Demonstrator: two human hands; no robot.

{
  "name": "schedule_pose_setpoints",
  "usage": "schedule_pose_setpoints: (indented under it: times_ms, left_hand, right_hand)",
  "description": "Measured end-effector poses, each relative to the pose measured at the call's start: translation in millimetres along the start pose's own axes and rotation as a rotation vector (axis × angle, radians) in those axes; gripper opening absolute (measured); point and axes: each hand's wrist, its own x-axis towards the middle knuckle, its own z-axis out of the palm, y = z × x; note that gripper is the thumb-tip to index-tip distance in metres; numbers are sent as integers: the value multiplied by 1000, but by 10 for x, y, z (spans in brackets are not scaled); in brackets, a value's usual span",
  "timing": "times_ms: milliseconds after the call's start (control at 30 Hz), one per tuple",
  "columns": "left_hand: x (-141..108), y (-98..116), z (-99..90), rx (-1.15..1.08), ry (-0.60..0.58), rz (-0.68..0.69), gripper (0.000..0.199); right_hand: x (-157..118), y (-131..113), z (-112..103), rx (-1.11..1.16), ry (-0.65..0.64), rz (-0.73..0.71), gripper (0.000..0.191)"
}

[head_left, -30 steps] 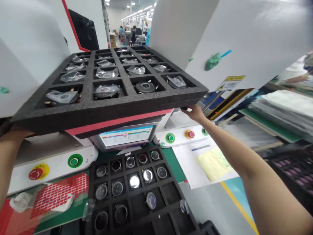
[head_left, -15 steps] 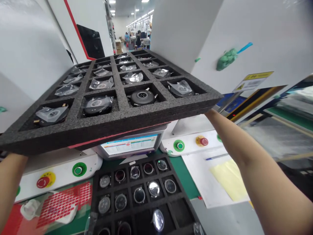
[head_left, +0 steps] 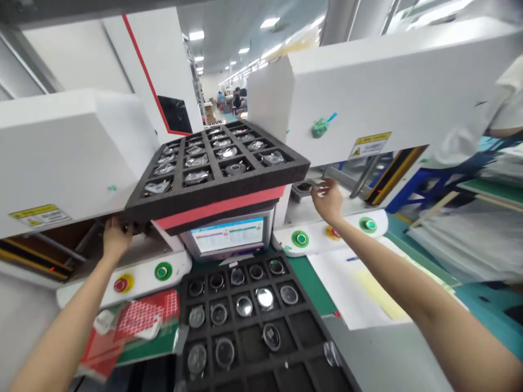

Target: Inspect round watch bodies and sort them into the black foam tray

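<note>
A black foam tray (head_left: 216, 188) with a red layer beneath it is held up in the centre of the frame, above a small screen (head_left: 229, 235). Its compartments are filled with round parts, most in clear bags. The left hand (head_left: 115, 238) is curled on the tray's lower left corner – fingers closed on the edge. The right hand (head_left: 327, 199) sits just beside the right corner; whether it is clamped on the tray cannot be told. In the lower centre, a second black tray (head_left: 261, 326) of round watch-like pieces is seen, with green buttons (head_left: 163, 270) on either side.
</note>
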Motion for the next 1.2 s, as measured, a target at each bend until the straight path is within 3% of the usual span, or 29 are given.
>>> schedule_pose_setpoints:
  times_ms: [100,200,267,367,433,533,633,733,800,933,1100,1200]
  left_hand:
    - [-647,-172,-70,-133,23,14,29]
    - [-1456,-26,-196,-286,-41,109,32]
    - [-1937,144,-363,-355,-58,169,30]
    - [-2514,293,-693,-439,54,282,23]
    - [-2850,270,-901,-454,136,280,26]
    - [-3334,122,-1096,-516,162,168,36]
    - [-3739,13,-1114,-679,177,98,41]
    - [-3976,74,-990,-820,196,76,39]
    - [-4041,195,-895,-809,137,98,41]
    - [-4057,422,-809,-736,14,203,48]
    - [-4060,538,-698,-636,-104,176,29]
    - [-4023,649,-588,-596,-177,192,19]
  right_hand:
    - [-800,-219,24,-71,-121,-39,34]
    - [-1459,-621,151,-119,-367,-189,33]
    - [-1724,-941,283,-157,-506,-280,35]
    - [-1902,-1357,463,-231,-620,-350,37]
    - [-1949,-1529,539,-277,-646,-361,36]
    - [-2008,-1602,607,-333,-651,-335,35]
    - [-2055,-1549,662,-378,-640,-294,39]
    - [-2034,-1504,691,-408,-630,-279,44]
    - [-2001,-1513,632,-406,-644,-306,43]
    - [-2120,-1579,143,-367,-654,-369,41]
    - [-2827,-1410,-692,-344,-692,-334,38]
    - [-3249,-1244,-822,-295,-683,-255,42]
